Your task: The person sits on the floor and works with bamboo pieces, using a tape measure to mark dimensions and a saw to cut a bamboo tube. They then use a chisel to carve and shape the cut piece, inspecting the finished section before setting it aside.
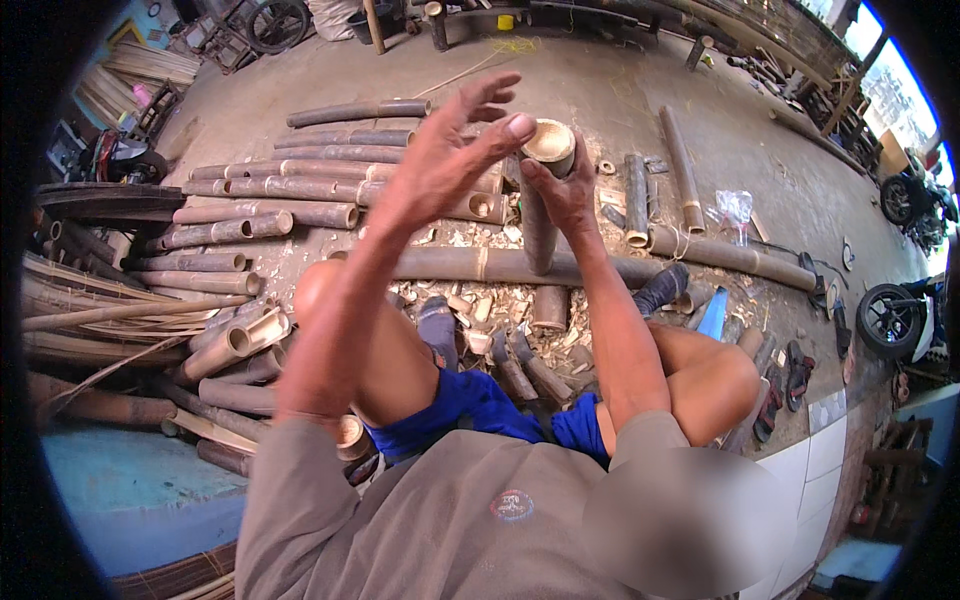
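Note:
In front of me a bamboo tube (538, 230) stands upright, its pale open end facing up. My right hand (566, 190) is wrapped round it just below the rim. My left hand (462, 150) is raised beside the rim, fingers stretched and apart, with nothing in it; its thumb tip is close to the rim, and I cannot tell whether it touches. The tube's lower end meets a long bamboo pole (430, 264) lying crosswise before my legs. Under that pole a short bamboo piece (550, 308) sticks out toward me.
Pale wood chips (480, 305) litter the floor round my feet. Several cut bamboo lengths (300, 188) lie to the left, others (680, 165) to the right. Split bamboo (110, 330) is heaped at far left. A blue flat object (712, 313), sandals (797, 375) and motorcycles (890, 318) are on the right.

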Demonstrator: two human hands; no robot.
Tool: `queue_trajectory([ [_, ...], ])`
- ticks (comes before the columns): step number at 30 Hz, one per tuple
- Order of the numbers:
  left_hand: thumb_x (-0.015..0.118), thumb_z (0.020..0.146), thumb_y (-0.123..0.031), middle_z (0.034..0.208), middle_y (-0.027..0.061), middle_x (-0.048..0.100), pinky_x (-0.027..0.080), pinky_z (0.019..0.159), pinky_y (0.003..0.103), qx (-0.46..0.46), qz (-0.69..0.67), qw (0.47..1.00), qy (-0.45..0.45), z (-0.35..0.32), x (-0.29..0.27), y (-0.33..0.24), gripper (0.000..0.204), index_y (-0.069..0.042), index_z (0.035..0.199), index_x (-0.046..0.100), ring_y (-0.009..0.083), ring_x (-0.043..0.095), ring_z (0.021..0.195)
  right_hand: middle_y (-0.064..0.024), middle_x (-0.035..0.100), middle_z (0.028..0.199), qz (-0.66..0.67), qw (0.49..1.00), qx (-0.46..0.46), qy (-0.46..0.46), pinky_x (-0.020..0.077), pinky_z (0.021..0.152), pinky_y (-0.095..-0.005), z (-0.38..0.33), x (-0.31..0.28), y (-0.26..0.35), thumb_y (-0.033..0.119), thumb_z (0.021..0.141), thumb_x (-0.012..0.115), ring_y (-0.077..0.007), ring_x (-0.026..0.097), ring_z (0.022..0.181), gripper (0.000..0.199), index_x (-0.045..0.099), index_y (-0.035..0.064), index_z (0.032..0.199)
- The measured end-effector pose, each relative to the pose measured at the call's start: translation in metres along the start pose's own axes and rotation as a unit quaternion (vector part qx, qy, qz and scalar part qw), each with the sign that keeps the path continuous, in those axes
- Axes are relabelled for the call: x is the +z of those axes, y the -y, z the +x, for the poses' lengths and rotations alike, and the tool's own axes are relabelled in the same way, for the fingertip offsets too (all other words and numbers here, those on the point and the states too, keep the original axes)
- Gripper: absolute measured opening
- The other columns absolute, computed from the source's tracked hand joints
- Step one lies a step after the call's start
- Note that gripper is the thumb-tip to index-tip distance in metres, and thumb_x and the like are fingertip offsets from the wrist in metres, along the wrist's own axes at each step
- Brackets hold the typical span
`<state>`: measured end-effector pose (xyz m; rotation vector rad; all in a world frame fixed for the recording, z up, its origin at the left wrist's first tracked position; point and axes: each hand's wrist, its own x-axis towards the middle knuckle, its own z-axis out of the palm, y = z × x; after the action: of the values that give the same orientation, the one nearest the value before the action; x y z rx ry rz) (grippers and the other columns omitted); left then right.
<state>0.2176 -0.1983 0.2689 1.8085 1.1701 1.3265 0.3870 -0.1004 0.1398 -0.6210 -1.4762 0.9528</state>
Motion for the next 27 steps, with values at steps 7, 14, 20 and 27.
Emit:
queue_trajectory([
  [7, 0.035, 0.111, -0.057, 0.139, 0.0186, 0.06, 0.037, 0.116, 0.037, -0.06, -0.191, 0.958, -0.207, -0.01, 0.114, 0.139, 0.072, 0.004, 0.147, 0.05, 0.0254, 0.053, 0.132, -0.0041, 0.069, 0.119, 0.093, 0.994, 0.048, 0.016, 0.0549, 0.092, -0.03, -0.008, 0.006, -0.003, 0.028, 0.079, 0.094, -0.0128, 0.066, 0.104, 0.067, 0.057, 0.0038, 0.129],
  [14, 0.064, 0.066, -0.096, 0.141, 0.0228, 0.059, 0.044, 0.112, 0.04, -0.03, -0.25, 0.962, -0.107, 0.009, 0.117, 0.146, 0.134, 0.001, 0.155, 0.039, 0.0292, 0.056, 0.134, -0.0078, 0.063, 0.126, 0.009, 1.0, -0.007, 0.017, 0.0508, 0.1, -0.0368, -0.004, -0.028, -0.007, 0.055, 0.069, 0.094, -0.0214, 0.062, 0.117, 0.094, 0.057, 0.0011, 0.136],
  [20, 0.077, 0.059, -0.087, 0.144, 0.0215, 0.057, 0.039, 0.116, 0.045, -0.007, -0.223, 0.958, -0.18, 0.016, 0.12, 0.153, 0.135, -0.005, 0.159, 0.037, 0.0335, 0.055, 0.135, -0.013, 0.069, 0.106, -0.024, 0.997, -0.025, 0.064, 0.0519, 0.091, -0.0355, 0.014, -0.013, 0.012, 0.061, 0.076, 0.082, -0.0213, 0.066, 0.1, 0.091, 0.056, -0.0038, 0.133],
  [27, 0.085, 0.054, -0.078, 0.139, 0.0165, 0.06, 0.043, 0.112, 0.04, -0.003, -0.245, 0.969, -0.032, 0.019, 0.103, 0.17, 0.129, -0.002, 0.152, 0.047, 0.0262, 0.058, 0.131, -0.0164, 0.071, 0.1, -0.041, 0.997, -0.06, 0.005, 0.0546, 0.088, -0.038, 0.004, -0.003, -0.001, 0.051, 0.081, 0.079, -0.0239, 0.069, 0.094, 0.077, 0.054, -0.005, 0.126],
])
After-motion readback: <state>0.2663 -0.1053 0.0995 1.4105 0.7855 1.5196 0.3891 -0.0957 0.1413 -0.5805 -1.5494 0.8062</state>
